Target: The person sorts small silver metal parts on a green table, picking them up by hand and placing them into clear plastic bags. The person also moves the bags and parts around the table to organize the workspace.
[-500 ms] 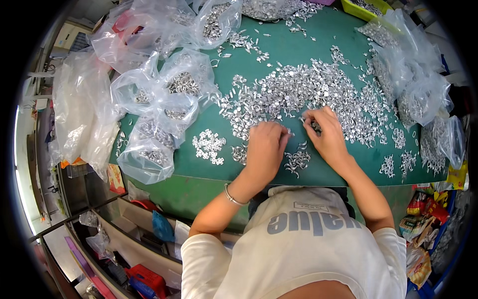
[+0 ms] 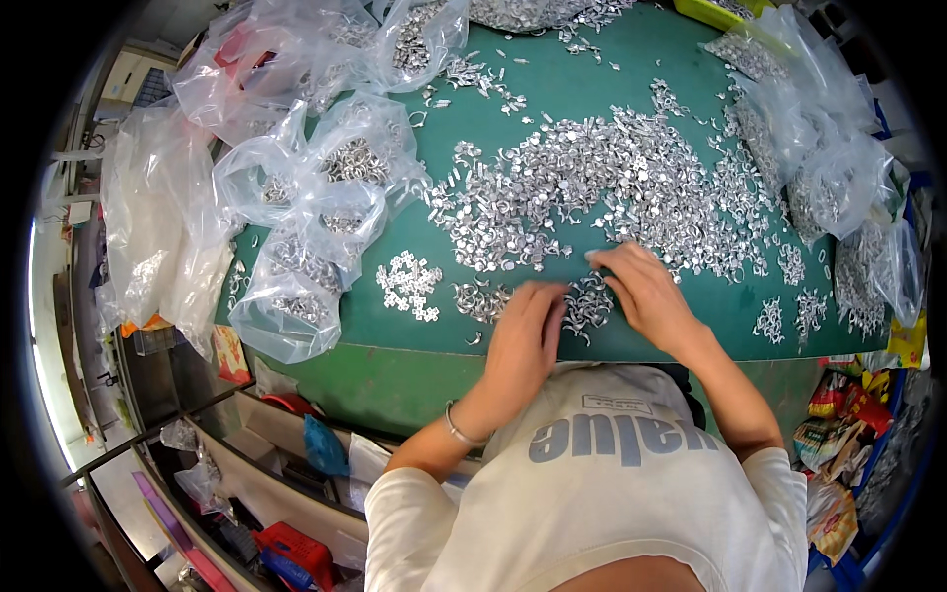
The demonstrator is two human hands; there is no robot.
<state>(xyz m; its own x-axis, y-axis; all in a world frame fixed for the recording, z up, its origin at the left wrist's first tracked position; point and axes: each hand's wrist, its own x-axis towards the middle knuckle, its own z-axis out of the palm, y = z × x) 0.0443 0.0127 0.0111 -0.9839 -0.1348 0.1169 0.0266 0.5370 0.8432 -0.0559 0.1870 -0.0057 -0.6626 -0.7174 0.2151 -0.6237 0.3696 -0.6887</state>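
A broad heap of small silver metal parts [image 2: 582, 168] covers the middle of the green table [image 2: 552, 69]. Beside the table's near edge my left hand [image 2: 528, 331] hovers at a small pile of curved metal pieces [image 2: 589, 301]. Its fingers are smeared by motion, so whatever they hold is hidden. My right hand [image 2: 646, 291] is just right of that pile, with thumb and index finger apart. A pale spot shows at its index fingertip, too small to identify. Left of my left hand are another pile of curved pieces [image 2: 480, 300] and flat cross-shaped parts [image 2: 409, 286].
Clear plastic bags of metal parts [image 2: 340, 212] crowd the left side; more bags [image 2: 814, 148] line the right. A yellow-green tray [image 2: 712, 12] stands at the far right. Small piles [image 2: 769, 320] lie at the near right. Below left is an open drawer [image 2: 266, 464].
My left hand has come back from the heap's edge toward the near pile of curved pieces. My right hand has moved slightly nearer, and its thumb and index finger have parted.
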